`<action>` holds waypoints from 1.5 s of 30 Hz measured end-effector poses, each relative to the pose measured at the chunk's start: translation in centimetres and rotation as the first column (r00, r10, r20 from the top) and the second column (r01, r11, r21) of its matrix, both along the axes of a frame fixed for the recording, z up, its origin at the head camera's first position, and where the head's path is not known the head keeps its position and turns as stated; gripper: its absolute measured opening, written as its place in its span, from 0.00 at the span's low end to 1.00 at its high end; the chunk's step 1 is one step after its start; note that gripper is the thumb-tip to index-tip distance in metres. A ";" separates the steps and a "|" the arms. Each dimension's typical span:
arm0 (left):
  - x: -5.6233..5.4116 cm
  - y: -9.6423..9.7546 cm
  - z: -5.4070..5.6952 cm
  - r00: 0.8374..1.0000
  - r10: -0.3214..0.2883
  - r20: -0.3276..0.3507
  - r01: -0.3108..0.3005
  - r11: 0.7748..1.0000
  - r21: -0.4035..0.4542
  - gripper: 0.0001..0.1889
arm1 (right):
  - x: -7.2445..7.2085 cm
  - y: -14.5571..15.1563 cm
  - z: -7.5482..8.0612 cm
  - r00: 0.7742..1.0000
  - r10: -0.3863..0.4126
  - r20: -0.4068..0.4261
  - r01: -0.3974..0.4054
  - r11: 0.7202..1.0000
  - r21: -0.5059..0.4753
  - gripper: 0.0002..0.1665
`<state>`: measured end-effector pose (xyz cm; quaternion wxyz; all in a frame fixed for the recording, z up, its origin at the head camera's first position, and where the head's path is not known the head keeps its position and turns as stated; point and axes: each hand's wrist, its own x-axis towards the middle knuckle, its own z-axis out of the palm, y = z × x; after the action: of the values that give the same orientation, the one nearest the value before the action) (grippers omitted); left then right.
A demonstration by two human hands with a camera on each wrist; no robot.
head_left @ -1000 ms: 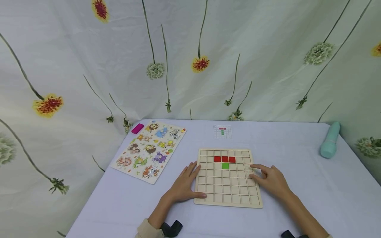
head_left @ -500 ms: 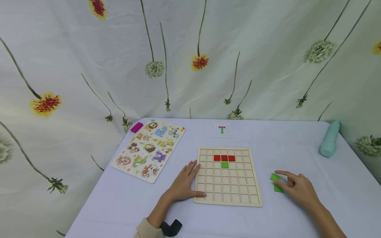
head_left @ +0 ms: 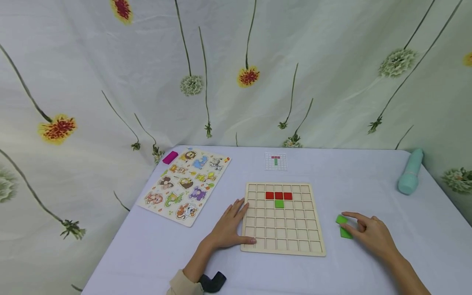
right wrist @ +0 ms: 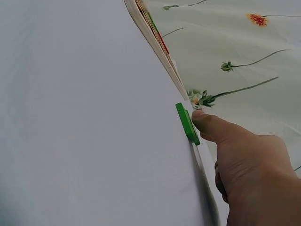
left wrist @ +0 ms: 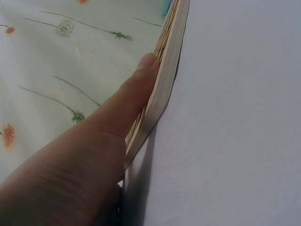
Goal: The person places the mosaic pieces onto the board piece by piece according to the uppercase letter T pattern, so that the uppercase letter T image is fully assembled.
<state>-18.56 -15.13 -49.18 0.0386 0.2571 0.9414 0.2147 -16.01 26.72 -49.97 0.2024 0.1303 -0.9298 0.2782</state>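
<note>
A wooden grid board (head_left: 281,234) lies flat in the head view. Three red tiles (head_left: 278,196) sit in a row near its far side, with one green tile (head_left: 279,204) below the middle one. My left hand (head_left: 226,229) rests at the board's left side, fingertips along the edge and thumb on the near-left corner. To the right of the board, two loose green tiles lie close together. The thumb and index finger of my right hand (head_left: 372,237) pinch the farther green tile (head_left: 341,219) at its edges. The nearer green tile (head_left: 346,233) lies beside the thumb, partly covered.
A small pattern card (head_left: 275,162) with a red and green T lies behind the board. An animal puzzle board (head_left: 186,184) and a magenta block (head_left: 170,157) are at the left. A turquoise bottle-shaped object (head_left: 410,172) lies at the far right, near the table's edge.
My right hand has moved from the board's right edge outward to the green tiles, which it hid before. Over the last half second it barely moves. My left hand stays in place.
</note>
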 end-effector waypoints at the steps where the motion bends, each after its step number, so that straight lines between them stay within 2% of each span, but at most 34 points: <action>1: 0.0 0.0 0.0 1.000 -0.001 -0.003 0.001 1.000 -0.001 0.58 | 0.0 0.0 0.0 1.000 -0.007 0.010 0.007 1.000 0.005 0.18; 9: -0.1 0.0 -0.4 1.000 0.001 -0.010 -0.001 1.000 -0.005 0.58 | 0.0 0.0 0.1 0.997 -0.010 0.082 0.011 1.000 -0.017 0.17; 21: -0.1 0.0 -0.2 1.000 -0.001 0.000 0.001 1.000 0.000 0.58 | -0.1 0.2 -0.4 0.994 0.014 0.108 -0.006 0.997 -0.077 0.17; 35: 0.0 0.0 -0.1 1.000 0.013 0.024 -0.012 1.000 -0.018 0.58 | -0.2 0.2 -0.5 0.995 0.012 0.104 -0.003 0.996 -0.088 0.15; 45: 0.0 0.1 -0.1 1.000 0.016 0.018 -0.015 1.000 -0.017 0.58 | -0.2 0.1 -0.3 0.996 0.010 0.089 -0.002 0.996 -0.086 0.15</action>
<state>-18.57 -15.08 -49.31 0.0476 0.2476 0.9448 0.2093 -16.20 26.81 -50.28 0.1650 0.1118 -0.9248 0.3241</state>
